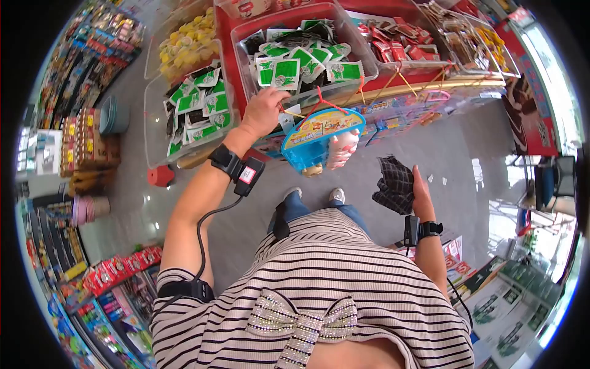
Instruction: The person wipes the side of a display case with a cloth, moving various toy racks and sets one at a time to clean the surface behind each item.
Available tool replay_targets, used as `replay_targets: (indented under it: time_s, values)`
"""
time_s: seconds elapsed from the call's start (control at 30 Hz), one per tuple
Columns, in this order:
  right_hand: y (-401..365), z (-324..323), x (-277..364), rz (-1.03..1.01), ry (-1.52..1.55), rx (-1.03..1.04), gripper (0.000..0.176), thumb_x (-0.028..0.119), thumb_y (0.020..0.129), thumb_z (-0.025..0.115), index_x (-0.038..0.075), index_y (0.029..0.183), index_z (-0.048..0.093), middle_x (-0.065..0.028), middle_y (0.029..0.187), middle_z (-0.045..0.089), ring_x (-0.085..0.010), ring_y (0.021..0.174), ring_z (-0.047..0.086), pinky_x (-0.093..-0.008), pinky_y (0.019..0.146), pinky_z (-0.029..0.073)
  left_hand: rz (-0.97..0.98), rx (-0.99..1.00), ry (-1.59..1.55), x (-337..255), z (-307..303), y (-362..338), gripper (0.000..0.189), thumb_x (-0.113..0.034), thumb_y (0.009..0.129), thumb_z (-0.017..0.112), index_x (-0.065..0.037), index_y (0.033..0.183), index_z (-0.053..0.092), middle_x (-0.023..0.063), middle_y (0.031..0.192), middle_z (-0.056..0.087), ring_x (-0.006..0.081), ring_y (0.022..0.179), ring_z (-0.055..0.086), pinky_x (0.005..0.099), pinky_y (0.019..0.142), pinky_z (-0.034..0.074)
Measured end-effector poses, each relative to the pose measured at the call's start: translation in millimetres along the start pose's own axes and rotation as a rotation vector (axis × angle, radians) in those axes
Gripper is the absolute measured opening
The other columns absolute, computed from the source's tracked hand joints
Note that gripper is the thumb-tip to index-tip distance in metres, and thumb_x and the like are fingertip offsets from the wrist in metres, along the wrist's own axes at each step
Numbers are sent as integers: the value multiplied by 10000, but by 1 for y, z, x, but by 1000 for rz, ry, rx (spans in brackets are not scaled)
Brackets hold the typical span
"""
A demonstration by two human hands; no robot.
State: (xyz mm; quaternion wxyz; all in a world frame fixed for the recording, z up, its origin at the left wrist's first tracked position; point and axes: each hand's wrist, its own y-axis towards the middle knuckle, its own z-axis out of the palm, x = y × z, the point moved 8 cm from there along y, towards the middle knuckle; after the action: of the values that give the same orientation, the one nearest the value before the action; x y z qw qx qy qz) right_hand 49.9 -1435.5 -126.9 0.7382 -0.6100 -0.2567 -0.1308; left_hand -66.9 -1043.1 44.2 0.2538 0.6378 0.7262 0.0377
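Observation:
My left hand (264, 112) is at the front left corner of a clear plastic bin (362, 83). Its fingers are bent together near the rim and a cord; what they pinch, if anything, is hidden. Green and white snack packets (286, 72) fill that bin. Just right of the hand, a blue toy pack (307, 150) with a white and pink figure (342, 149) hangs from red and yellow cords. Lower right, my right hand (421, 195) is closed on a dark checked cloth (394, 186), which hangs crumpled off to its left.
A second bin (150, 138) of green packets is at the left, below yellow-wrapped sweets (187, 43). Red packets (402, 43) fill a bin at the right. A red stool (161, 176) stands on the grey floor (246, 215). Stocked shelves (86, 55) line the left.

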Motion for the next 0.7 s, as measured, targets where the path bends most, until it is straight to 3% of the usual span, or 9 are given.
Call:
replay_targets:
  time_s: [0.13, 0.23, 0.37, 0.43, 0.5, 0.53, 0.63, 0.7]
  values:
    - [13, 25, 35, -146, -341, 111, 323, 269, 784, 505, 0, 958, 541, -72, 789, 581, -163, 695, 561, -279, 610, 448, -116, -398, 74, -41, -41, -22, 208, -29, 667, 548, -60, 872, 525, 95, 807, 514, 276, 792, 495, 353, 683, 408]
    - [22, 59, 60, -365, -657, 232, 280, 184, 752, 506, 14, 972, 539, -67, 765, 566, -132, 697, 529, -254, 623, 422, -543, -352, -114, -8, 2, -75, 218, -36, 657, 582, -51, 866, 521, 109, 825, 517, 280, 798, 489, 351, 691, 408]
    - [-12, 158, 103, -822, -890, 427, 329, 99, 707, 503, 18, 1025, 512, -73, 731, 548, -127, 685, 506, -249, 620, 407, -529, -487, 7, -5, 19, -85, 206, -48, 658, 604, -33, 839, 508, 103, 810, 512, 283, 769, 494, 366, 655, 408]
    - [-29, 203, 116, -934, -913, 444, 373, 115, 705, 520, 14, 1064, 492, -92, 747, 547, -144, 684, 504, -257, 636, 411, -642, -450, 13, 3, 31, -84, 183, -129, 715, 595, -35, 864, 545, 101, 789, 519, 237, 693, 501, 334, 620, 421]
    - [-34, 244, 114, -789, -1082, 552, 407, 115, 729, 528, 2, 1113, 456, -62, 794, 540, -114, 725, 488, -221, 664, 391, -764, -402, -19, 7, 39, -82, 169, -159, 721, 594, -27, 822, 561, 100, 738, 528, 241, 670, 509, 334, 617, 421]
    - [-31, 259, 114, -832, -1102, 561, 397, 132, 738, 528, -3, 1106, 462, -66, 812, 546, -119, 732, 490, -224, 669, 392, -830, -365, -73, 9, 45, -80, 186, -187, 724, 591, -15, 793, 577, 107, 679, 538, 253, 641, 522, 331, 611, 423]
    - [-5, 289, 99, -890, -1126, 582, 388, 192, 747, 525, -7, 1078, 486, -110, 865, 565, -168, 785, 515, -259, 700, 402, -1010, -329, -385, 16, 62, -83, 205, -201, 729, 583, -19, 822, 585, 123, 698, 551, 277, 653, 535, 334, 616, 427]
    - [14, 297, 84, -840, -1095, 586, 401, 247, 731, 519, 4, 1051, 509, -187, 898, 578, -245, 865, 552, -319, 747, 417, -872, -371, -207, 17, 69, -81, 204, -237, 721, 575, -71, 838, 590, 114, 774, 555, 299, 713, 527, 392, 622, 421]
